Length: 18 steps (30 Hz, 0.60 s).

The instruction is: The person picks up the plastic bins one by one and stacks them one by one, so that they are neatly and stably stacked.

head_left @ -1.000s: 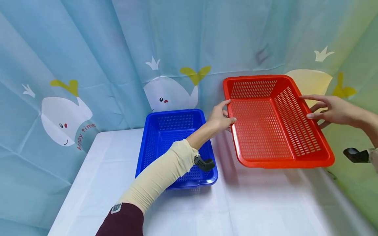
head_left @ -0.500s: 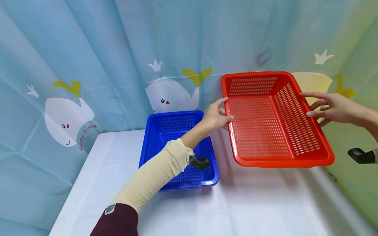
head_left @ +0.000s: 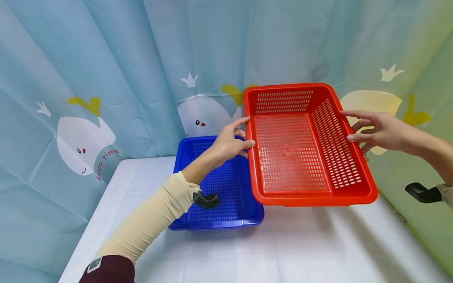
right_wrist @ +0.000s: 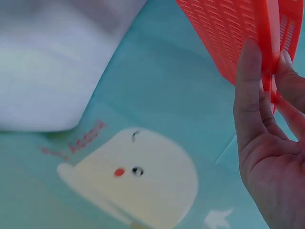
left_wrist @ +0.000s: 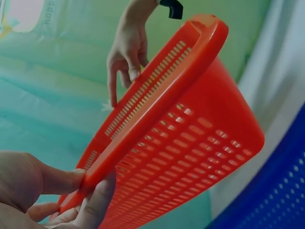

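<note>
A red plastic basket (head_left: 290, 153) with slotted walls is held up in the air, its open top tipped toward the head camera; nothing lies in it. My left hand (head_left: 228, 143) pinches the rim on its left side, thumb on the inner side and fingers beneath, as the left wrist view shows on the hand (left_wrist: 62, 191). On the opposite rim my right hand (head_left: 378, 129) grips with thumb and fingers. A blue basket (head_left: 216, 225) of like shape stands on the table behind my left forearm, its right side partly covered by the red basket.
A white-covered table (head_left: 301, 251) lies beneath both baskets. Behind it hangs a light blue curtain (head_left: 141, 78) printed with whales, and a greenish stretch of curtain (head_left: 424, 220) closes off the right side.
Both hands have carried the red basket leftward, so it now overlaps the blue basket's right side in the head view. The blue basket stays on the table.
</note>
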Tool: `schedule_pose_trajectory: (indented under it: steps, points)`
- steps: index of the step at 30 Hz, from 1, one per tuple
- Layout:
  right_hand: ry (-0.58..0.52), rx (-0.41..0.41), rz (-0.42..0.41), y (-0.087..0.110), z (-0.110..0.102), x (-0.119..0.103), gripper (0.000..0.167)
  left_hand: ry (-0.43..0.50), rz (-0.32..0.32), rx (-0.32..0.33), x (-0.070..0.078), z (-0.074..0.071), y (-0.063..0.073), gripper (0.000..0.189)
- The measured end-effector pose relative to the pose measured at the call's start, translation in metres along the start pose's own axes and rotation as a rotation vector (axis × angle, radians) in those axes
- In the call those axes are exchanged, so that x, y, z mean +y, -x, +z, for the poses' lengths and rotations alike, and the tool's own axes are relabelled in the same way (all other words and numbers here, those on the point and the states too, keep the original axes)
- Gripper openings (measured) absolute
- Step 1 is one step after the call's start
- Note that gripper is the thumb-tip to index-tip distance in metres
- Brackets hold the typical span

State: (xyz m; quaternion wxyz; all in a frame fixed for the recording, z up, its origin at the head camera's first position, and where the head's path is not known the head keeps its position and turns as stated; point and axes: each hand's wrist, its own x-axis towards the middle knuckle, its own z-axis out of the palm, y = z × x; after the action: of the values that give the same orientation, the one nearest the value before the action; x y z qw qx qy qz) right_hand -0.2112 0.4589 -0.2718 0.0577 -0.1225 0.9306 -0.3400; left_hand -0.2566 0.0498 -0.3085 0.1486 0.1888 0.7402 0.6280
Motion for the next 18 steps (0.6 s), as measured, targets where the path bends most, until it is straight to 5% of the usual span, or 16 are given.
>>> schedule_pose_trajectory:
  steps: [18]
  points:
    - [-0.139, -0.029, -0.124, -0.03, 0.044, -0.069, 0.079, -0.015, 0.032, 0.06, 0.002, -0.082, 0.062, 0.075]
